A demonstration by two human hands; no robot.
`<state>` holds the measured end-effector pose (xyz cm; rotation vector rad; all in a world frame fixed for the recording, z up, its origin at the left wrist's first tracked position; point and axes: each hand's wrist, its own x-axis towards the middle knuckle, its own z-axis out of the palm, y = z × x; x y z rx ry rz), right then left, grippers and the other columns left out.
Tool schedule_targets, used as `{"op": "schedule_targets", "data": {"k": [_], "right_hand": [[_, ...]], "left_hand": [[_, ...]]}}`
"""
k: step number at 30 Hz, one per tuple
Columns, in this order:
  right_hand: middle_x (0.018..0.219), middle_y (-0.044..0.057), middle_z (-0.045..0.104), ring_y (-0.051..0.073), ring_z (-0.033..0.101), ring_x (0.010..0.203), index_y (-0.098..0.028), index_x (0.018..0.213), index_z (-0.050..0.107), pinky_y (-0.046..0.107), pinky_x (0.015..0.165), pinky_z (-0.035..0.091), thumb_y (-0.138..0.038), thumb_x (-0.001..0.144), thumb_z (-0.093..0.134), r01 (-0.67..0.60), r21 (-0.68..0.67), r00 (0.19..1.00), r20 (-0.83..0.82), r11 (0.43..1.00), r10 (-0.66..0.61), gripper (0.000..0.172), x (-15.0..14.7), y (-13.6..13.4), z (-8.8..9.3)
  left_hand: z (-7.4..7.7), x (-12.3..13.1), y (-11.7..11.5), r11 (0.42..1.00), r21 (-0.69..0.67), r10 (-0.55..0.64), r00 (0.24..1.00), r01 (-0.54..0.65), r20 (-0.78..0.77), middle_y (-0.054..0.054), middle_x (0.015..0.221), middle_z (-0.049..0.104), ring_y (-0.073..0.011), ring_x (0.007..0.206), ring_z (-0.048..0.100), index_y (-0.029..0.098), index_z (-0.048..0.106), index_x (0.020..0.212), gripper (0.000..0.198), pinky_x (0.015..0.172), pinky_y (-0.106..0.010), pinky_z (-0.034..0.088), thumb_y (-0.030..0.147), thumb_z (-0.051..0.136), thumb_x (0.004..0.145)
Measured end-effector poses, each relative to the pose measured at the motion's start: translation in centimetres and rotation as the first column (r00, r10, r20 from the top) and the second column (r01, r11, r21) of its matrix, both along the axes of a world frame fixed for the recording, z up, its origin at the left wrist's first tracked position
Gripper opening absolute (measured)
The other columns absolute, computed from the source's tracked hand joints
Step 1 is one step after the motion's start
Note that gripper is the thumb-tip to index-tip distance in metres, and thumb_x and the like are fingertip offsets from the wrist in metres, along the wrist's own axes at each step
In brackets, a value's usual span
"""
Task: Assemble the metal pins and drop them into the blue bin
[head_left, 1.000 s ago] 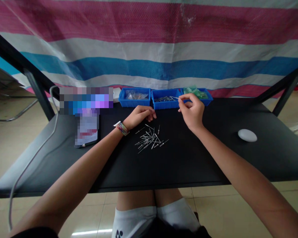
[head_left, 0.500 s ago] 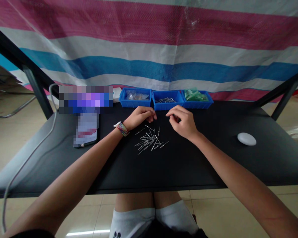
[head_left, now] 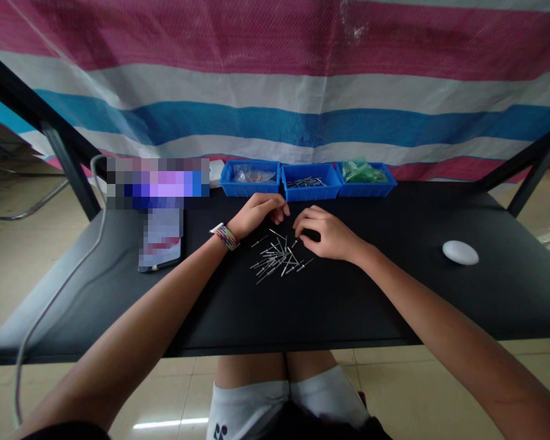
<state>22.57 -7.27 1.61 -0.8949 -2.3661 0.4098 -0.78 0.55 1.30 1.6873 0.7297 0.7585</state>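
Observation:
A loose pile of small metal rivets (head_left: 278, 258) lies in the middle of the black table (head_left: 394, 287). My right hand (head_left: 326, 234) rests at the pile's upper right edge, fingers curled down onto a rivet there. My left hand (head_left: 257, 213) lies curled on the table just behind the pile, a woven band on its wrist; whether it holds anything is hidden. Behind both hands stand three blue bins: the left bin (head_left: 250, 178) with a clear bag, the middle bin (head_left: 308, 182) with more rivets, the right bin (head_left: 365, 179) with green pieces.
A phone (head_left: 161, 239) lies at the left with a blurred box (head_left: 158, 183) behind it. A grey cable (head_left: 64, 287) runs down the left side. A white oval object (head_left: 460, 252) sits at the right. A striped tarp hangs behind the table.
My right hand left the middle bin, where it pinched a rivet, and came down and left to the pile's edge. The left hand stayed put.

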Motion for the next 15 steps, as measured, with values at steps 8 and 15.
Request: {"op": "schedule_targets", "data": {"k": [8,15], "right_hand": [[0.112,0.008,0.068,0.027,0.062,0.111,-0.022,0.092,0.067,0.046,0.1,0.053,-0.005,0.09,0.065,-0.013,-0.041,1.0,0.016,0.999,0.013,0.017,0.08,-0.06,0.32],[0.108,0.008,0.067,0.026,0.063,0.106,-0.022,0.088,0.061,0.044,0.097,0.052,-0.007,0.088,0.063,0.019,-0.021,0.999,-0.041,1.0,-0.02,0.015,-0.24,0.24,-0.52]], "left_hand": [[-0.1,-0.03,0.1,1.0,-0.016,-0.003,1.0,0.003,0.031,-0.006,0.07,0.07,-0.0136,0.063,0.063,0.012,0.075,0.083,0.037,0.064,-0.023,0.052,0.042,0.058,0.096],[0.0,-0.14,0.04,1.0,-0.008,-0.016,0.999,0.016,0.049,-0.007,0.071,0.071,-0.0145,0.064,0.064,0.012,0.075,0.083,0.045,0.064,-0.024,0.052,0.048,0.055,0.099]]}}
